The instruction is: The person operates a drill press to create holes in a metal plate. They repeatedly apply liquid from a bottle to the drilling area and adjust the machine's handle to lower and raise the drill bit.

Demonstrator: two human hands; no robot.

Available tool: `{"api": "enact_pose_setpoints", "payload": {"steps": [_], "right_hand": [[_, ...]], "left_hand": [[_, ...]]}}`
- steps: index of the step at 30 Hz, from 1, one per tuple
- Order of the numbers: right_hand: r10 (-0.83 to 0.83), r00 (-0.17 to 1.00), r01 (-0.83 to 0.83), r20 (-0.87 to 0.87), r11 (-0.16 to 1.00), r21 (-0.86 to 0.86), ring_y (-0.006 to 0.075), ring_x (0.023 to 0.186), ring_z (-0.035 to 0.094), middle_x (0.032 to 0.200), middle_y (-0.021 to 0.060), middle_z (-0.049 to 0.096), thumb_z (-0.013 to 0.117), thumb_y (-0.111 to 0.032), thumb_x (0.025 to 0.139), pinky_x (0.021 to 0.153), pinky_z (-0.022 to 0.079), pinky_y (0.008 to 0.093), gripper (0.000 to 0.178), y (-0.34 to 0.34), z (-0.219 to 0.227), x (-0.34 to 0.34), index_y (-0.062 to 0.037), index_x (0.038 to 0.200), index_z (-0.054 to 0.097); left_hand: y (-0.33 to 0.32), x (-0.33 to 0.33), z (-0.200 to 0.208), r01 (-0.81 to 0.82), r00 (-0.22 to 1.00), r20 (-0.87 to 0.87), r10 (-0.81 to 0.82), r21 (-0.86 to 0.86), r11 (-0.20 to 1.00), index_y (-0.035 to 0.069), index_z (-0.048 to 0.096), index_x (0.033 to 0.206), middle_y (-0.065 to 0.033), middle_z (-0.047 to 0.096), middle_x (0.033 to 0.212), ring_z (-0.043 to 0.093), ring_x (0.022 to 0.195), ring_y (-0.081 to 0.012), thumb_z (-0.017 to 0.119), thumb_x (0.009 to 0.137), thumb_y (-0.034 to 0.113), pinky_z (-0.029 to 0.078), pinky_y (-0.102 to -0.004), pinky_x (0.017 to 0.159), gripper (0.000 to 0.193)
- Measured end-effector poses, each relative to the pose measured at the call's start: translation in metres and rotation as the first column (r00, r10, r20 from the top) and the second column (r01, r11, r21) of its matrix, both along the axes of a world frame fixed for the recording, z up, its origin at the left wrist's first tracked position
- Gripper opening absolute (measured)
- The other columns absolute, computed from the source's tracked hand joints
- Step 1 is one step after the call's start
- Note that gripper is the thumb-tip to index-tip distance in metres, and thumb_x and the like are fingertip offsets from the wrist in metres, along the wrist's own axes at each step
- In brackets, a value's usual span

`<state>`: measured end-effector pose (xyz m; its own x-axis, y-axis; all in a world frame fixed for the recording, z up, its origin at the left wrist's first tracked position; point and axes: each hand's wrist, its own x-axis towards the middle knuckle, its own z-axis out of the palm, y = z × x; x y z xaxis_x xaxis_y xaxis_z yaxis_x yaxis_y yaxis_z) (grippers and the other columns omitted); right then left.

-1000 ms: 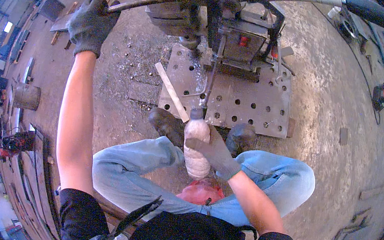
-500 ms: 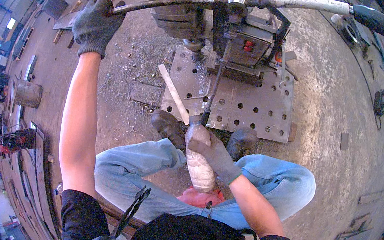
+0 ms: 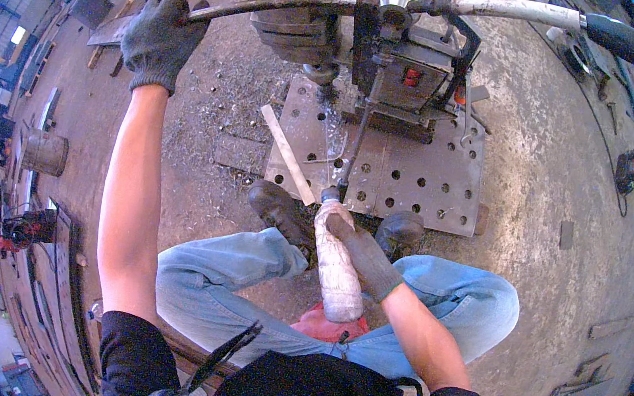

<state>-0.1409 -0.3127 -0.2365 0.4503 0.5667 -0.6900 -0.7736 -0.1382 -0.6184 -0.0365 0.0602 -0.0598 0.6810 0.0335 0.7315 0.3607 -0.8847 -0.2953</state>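
My left hand (image 3: 163,43), in a grey knit glove, is closed around the end of a long feed lever (image 3: 278,5) on a drilling machine (image 3: 397,72). My gloved right hand (image 3: 362,254) grips a whitish, grimy plastic bottle (image 3: 336,277) between my knees, its dark cap pointing away from me. Just beyond the cap is the tip of another lever (image 3: 360,135) that slopes down from the same hub (image 3: 394,8). The drill's chuck (image 3: 320,73) stands over a steel plate (image 3: 417,167) full of round holes. A flat pale strip (image 3: 287,154) rests across the plate's left edge.
Metal shavings (image 3: 215,116) litter the floor left of the plate. My boots (image 3: 400,233) stand at its near edge. A third lever with a black grip (image 3: 626,42) reaches far right. A metal bucket (image 3: 46,153) stands left; long metal bars (image 3: 51,299) lie at lower left.
The bottle has shifted slightly right, and my right hand has moved a little up along it. My left hand keeps its hold on the lever, almost unmoved.
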Motion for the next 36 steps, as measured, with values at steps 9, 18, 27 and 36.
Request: {"api": "enact_pose_setpoints", "payload": {"steps": [9,18,27,36], "right_hand": [[0.03,0.998,-0.03,0.054,1.0,-0.003,0.0134,0.073,0.061,0.089,0.0047,0.065,0.067,-0.063,0.083,0.067,0.052,0.0306,0.069,0.0,0.0,0.002,-0.0024,0.114,0.062],[-0.067,0.996,0.051,0.06,0.969,0.243,0.017,0.089,0.064,0.106,0.0055,0.064,0.077,-0.031,0.083,0.078,0.055,0.0322,0.055,0.004,-0.013,-0.01,-0.0068,0.126,0.054],[0.046,0.937,-0.106,0.345,0.981,0.159,0.0222,0.109,0.056,0.119,0.0103,0.063,0.079,-0.04,0.079,0.099,0.044,0.0352,0.062,0.001,-0.012,-0.01,-0.004,0.125,0.058],[-0.024,0.997,0.033,-0.068,0.99,0.137,0.0139,0.073,0.063,0.093,0.0057,0.065,0.072,-0.033,0.086,0.068,0.055,0.0312,0.049,0.001,0.0,-0.002,-0.0026,0.122,0.057]], "left_hand": [[0.008,0.002,-0.005,0.003,0.999,0.04,-0.003,0.001,1.0,0.017,0.061,0.075,-0.0092,0.062,0.075,0.063,0.067,-0.0326,0.071,0.076,0.056,0.045,-0.0452,0.056,0.04],[0.013,0.006,-0.006,-0.005,1.0,0.023,0.004,0.045,0.999,0.016,0.06,0.073,-0.0089,0.061,0.074,0.062,0.065,-0.0327,0.071,0.077,0.055,0.044,-0.0454,0.055,0.041],[0.009,0.002,-0.007,0.022,0.998,0.06,-0.024,0.029,0.999,0.015,0.061,0.077,-0.0109,0.062,0.075,0.062,0.067,-0.0343,0.071,0.08,0.049,0.046,-0.0463,0.056,0.036],[0.002,-0.003,-0.001,0.026,0.999,0.029,-0.028,0.049,0.998,0.015,0.062,0.079,-0.0105,0.066,0.078,0.065,0.067,-0.034,0.076,0.078,0.042,0.05,-0.045,0.059,0.031]]}}
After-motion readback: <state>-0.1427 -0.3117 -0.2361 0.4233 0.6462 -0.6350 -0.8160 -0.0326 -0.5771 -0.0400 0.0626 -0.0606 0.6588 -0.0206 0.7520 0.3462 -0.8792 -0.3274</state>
